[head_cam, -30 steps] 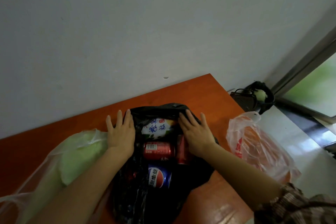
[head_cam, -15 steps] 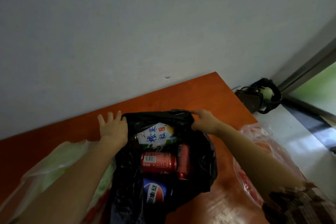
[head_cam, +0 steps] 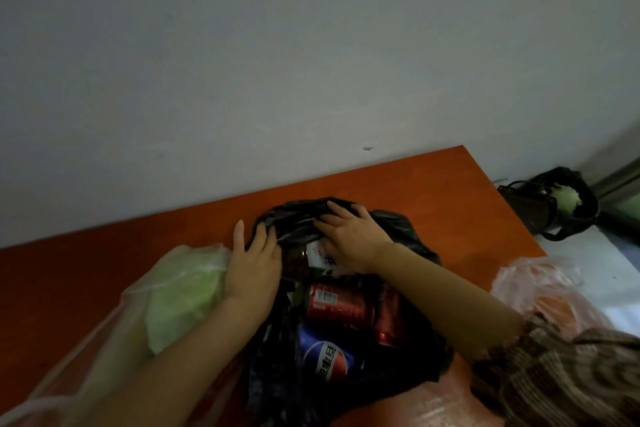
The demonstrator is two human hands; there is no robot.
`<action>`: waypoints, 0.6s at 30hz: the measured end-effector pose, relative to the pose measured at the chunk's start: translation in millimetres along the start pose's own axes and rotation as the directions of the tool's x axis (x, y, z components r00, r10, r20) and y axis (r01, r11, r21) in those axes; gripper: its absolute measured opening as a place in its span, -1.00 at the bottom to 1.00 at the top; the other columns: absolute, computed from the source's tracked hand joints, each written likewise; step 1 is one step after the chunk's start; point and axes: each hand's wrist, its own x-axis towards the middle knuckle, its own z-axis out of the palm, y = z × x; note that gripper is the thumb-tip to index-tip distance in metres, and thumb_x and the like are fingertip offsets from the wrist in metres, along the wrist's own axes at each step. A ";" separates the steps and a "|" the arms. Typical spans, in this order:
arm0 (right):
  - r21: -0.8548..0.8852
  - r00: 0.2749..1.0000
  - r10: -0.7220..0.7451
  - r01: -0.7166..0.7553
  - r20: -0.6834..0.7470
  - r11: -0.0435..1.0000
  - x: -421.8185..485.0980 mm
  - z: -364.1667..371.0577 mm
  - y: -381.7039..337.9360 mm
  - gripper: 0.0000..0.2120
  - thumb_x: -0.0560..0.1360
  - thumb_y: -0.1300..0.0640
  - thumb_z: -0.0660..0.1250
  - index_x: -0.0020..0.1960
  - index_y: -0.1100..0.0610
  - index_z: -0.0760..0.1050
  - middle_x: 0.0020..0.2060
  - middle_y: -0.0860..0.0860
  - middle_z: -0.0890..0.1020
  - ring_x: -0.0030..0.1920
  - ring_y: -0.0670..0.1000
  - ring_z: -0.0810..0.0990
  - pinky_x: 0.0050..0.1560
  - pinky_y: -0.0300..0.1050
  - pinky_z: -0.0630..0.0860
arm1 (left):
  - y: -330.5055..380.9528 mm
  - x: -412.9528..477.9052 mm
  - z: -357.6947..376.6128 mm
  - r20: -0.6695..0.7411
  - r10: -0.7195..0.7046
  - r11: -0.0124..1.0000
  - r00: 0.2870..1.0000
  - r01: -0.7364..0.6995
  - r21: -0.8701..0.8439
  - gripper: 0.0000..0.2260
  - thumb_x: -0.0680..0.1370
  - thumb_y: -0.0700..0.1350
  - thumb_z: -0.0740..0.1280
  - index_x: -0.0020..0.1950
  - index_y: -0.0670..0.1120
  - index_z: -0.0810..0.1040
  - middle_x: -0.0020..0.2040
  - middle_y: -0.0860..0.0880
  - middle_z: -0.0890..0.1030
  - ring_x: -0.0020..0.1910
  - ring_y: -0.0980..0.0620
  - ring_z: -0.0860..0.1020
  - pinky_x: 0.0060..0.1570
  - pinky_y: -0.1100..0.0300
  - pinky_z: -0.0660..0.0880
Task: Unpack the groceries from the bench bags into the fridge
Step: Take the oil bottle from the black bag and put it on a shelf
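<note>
A black plastic bag [head_cam: 398, 229] lies open on the orange bench [head_cam: 433, 191]. Inside it lie a red cola can [head_cam: 337, 302], a second red can [head_cam: 389, 319], a blue Pepsi can [head_cam: 327, 359] and a white drink bottle [head_cam: 320, 258] with a brown neck. My left hand [head_cam: 252, 263] rests on the bag's left rim, its fingers touching the black plastic. My right hand [head_cam: 349, 236] lies over the bag's far rim and the white bottle, its fingers spread on the crumpled plastic.
A clear bag with a green cabbage [head_cam: 183, 295] lies left of the black bag. A thin bag with orange contents [head_cam: 550, 291] sits at the bench's right edge. A dark basket [head_cam: 554, 204] stands on the floor by the wall.
My right hand has moved left from the bag's far right corner onto the far rim over the white bottle. My left hand has moved in against the rim. The bag's mouth is narrower.
</note>
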 end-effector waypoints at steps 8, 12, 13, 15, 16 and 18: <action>-0.328 0.827 -0.432 0.321 -0.359 0.888 15.6 -9.0 -39.6 -0.82 0.25 0.11 0.52 -0.24 0.14 0.57 -0.26 0.04 0.58 -0.06 0.11 0.43 -0.11 -0.02 0.18 | -19.5 16.7 6.9 0.066 -0.129 0.983 0.989 0.137 -0.126 -0.49 0.57 0.09 0.15 0.48 -0.05 0.23 0.49 -0.06 0.18 0.49 -0.13 0.04 0.38 -0.30 -0.17; -0.190 0.981 -0.169 0.149 -0.093 0.970 18.8 0.8 -50.8 -0.35 0.46 -0.18 0.31 0.37 0.24 0.36 0.24 0.12 0.46 0.30 0.15 0.32 0.29 0.12 0.18 | -26.3 23.6 9.8 0.042 -0.113 0.962 0.993 0.120 -0.245 -0.58 0.51 0.07 0.24 0.35 0.01 0.40 0.37 0.02 0.33 0.40 -0.07 0.18 0.38 -0.28 -0.10; -0.204 0.993 -0.115 0.108 -0.022 0.973 20.5 0.4 -52.8 -0.23 0.46 -0.22 0.30 0.46 0.25 0.22 0.32 0.13 0.38 0.36 0.16 0.24 0.36 0.15 0.13 | -26.8 24.1 9.2 0.035 -0.111 0.960 0.993 0.116 -0.255 -0.60 0.50 0.06 0.26 0.33 0.02 0.42 0.35 0.02 0.35 0.39 -0.06 0.20 0.38 -0.27 -0.10; -0.266 0.997 -0.063 0.074 0.050 0.961 24.5 -2.2 -58.5 -0.08 0.43 -0.25 0.32 0.52 0.28 0.01 0.39 0.16 0.29 0.41 0.18 0.18 0.43 0.18 0.03 | -27.1 23.9 9.1 0.031 -0.116 0.958 0.993 0.120 -0.260 -0.61 0.48 0.03 0.27 0.31 0.02 0.42 0.33 0.02 0.36 0.38 -0.06 0.21 0.38 -0.27 -0.10; -0.271 0.998 -0.040 0.054 0.056 0.961 27.5 -0.5 -59.9 -0.04 0.42 -0.24 0.34 0.52 0.28 -0.03 0.40 0.18 0.29 0.42 0.19 0.18 0.45 0.18 -0.01 | -27.0 23.8 9.9 0.027 -0.118 0.956 0.993 0.120 -0.268 -0.61 0.48 0.02 0.28 0.30 0.02 0.42 0.33 0.02 0.37 0.38 -0.06 0.22 0.37 -0.27 -0.10; -0.262 0.999 -0.008 0.016 0.031 0.965 32.2 1.0 -61.4 -0.01 0.39 -0.23 0.39 0.52 0.28 -0.03 0.38 0.21 0.33 0.40 0.20 0.24 0.46 0.18 -0.07 | -27.5 24.1 11.2 0.013 -0.119 0.950 0.993 0.118 -0.288 -0.61 0.46 0.01 0.29 0.29 0.02 0.43 0.32 0.02 0.38 0.37 -0.05 0.23 0.37 -0.27 -0.10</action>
